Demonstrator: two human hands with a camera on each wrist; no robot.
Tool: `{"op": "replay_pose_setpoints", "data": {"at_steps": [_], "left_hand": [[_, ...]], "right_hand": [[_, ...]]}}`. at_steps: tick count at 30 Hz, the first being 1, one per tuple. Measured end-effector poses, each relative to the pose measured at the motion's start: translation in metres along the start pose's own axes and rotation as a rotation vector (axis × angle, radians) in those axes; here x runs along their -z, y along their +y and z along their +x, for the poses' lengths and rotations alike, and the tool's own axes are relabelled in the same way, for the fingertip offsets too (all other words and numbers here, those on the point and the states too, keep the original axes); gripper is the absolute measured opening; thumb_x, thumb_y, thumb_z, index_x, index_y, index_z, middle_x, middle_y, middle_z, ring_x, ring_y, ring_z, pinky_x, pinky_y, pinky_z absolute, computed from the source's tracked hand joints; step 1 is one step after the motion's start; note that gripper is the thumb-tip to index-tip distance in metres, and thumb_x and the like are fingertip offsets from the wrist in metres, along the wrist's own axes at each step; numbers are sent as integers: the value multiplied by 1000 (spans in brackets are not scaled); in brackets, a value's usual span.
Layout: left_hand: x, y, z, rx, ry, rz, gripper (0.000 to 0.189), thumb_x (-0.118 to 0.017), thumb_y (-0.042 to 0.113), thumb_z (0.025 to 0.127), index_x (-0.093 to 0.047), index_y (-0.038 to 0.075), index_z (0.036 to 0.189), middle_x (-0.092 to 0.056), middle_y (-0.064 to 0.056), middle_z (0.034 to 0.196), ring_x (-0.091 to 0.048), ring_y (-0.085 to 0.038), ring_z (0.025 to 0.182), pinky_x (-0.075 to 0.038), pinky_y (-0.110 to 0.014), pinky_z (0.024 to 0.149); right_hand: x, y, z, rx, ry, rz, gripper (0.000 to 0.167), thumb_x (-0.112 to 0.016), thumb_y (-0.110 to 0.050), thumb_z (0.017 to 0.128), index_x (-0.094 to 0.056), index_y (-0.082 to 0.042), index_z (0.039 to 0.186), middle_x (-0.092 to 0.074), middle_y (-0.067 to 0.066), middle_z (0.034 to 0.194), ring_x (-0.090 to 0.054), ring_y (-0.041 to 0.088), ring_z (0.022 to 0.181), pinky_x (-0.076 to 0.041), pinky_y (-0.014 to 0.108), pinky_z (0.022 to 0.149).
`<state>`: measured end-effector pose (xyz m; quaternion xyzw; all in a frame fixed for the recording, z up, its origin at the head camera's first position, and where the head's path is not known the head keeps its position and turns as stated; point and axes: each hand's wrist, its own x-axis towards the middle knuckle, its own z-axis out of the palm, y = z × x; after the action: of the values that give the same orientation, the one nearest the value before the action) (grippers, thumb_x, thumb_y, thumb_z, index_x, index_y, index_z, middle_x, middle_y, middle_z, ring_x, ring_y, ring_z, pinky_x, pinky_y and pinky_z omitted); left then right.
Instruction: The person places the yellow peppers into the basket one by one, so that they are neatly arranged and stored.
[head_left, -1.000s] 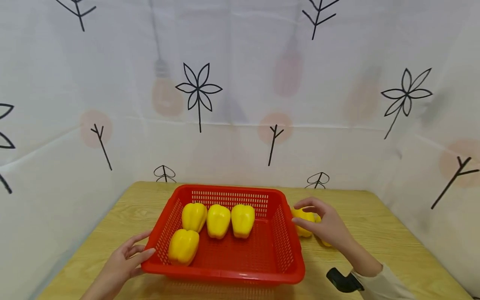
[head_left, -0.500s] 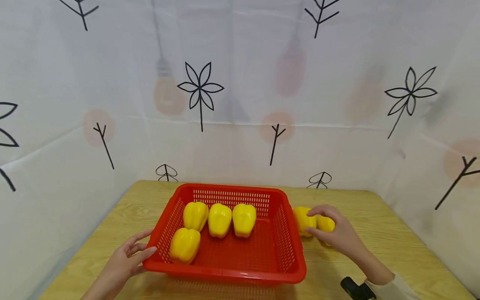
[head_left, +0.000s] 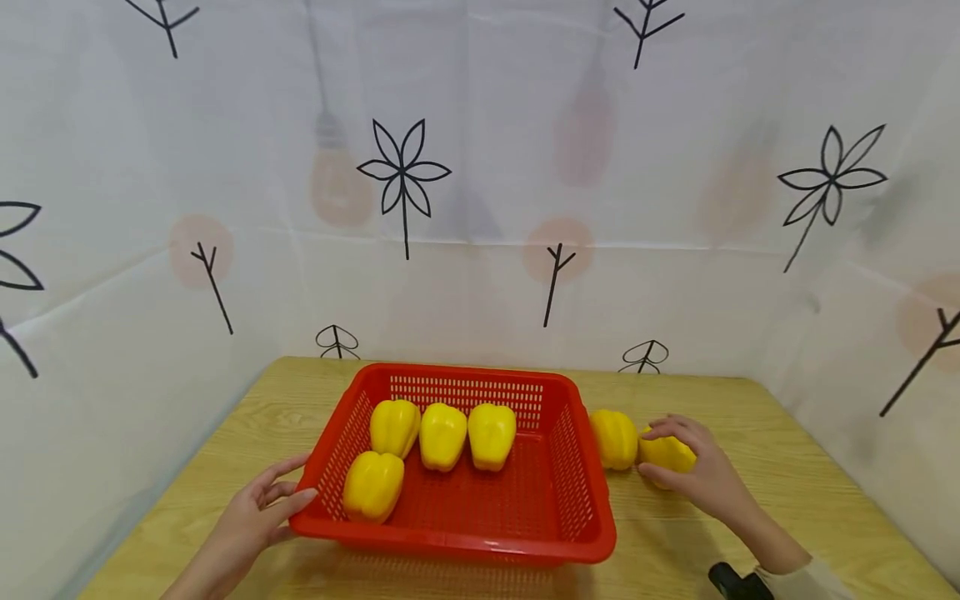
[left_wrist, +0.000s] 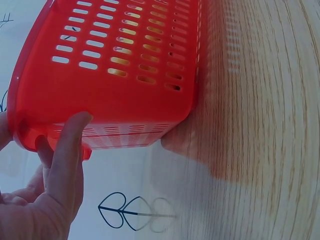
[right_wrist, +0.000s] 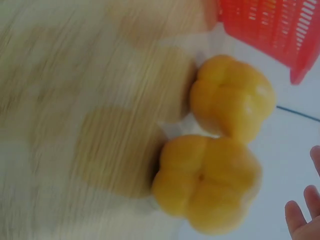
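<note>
A red slotted basket (head_left: 457, 546) stands on the wooden table with several yellow bell peppers in it, one (head_left: 372, 485) in front and three (head_left: 442, 435) in a back row. My left hand (head_left: 258, 508) rests with straight fingers against the basket's front left corner (left_wrist: 125, 65). Right of the basket lie two more peppers, one (head_left: 613, 439) beside its wall and one (head_left: 670, 454) further right. My right hand (head_left: 686, 467) arches over the further one. In the right wrist view that pepper (right_wrist: 207, 182) lies apart from my fingertips (right_wrist: 302, 220), with the other pepper (right_wrist: 232, 95) behind it.
White printed cloth walls close in the table (head_left: 787, 500) at the back and on both sides. A black wrist-worn device (head_left: 738, 581) shows at my right sleeve. Bare wood lies in front of the basket and right of the loose peppers.
My right hand has slid rightward from the pepper beside the basket to the one further right. The left hand stays at the basket's corner.
</note>
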<state>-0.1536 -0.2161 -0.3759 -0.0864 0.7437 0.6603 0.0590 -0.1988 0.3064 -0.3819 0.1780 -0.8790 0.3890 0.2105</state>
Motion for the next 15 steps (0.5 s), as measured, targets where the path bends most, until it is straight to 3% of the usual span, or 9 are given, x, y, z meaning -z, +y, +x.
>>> {"op": "replay_pose_setpoints", "data": {"at_steps": [4,11,15], "left_hand": [[0,0,0,-2,-6,2,66,-65,20,89,-30,4,142,-56,-14,99,-61,-25,87,-54,-41,77],[0,-2,2,-4,-5,5,65,-64,18,90,-29,3,143,-56,-13,98,-61,-25,85,-54,-41,76],[0,-3,2,0,2,5,65,-64,18,89,-30,4,142,-56,-14,99,-61,-25,86,-54,-42,76]], "right_hand": [[1,13,0,51,12,-13,36,-82,-3,66,-63,-3,96,-52,22,116,-30,47,119,-25,72,86],[4,40,2,90,-28,-35,42,-83,-1,63,-61,-4,98,-49,26,119,-27,50,118,-22,74,85],[8,52,4,120,-62,-53,46,-84,-2,60,-61,-4,100,-47,27,118,-32,49,113,-27,68,82]]}}
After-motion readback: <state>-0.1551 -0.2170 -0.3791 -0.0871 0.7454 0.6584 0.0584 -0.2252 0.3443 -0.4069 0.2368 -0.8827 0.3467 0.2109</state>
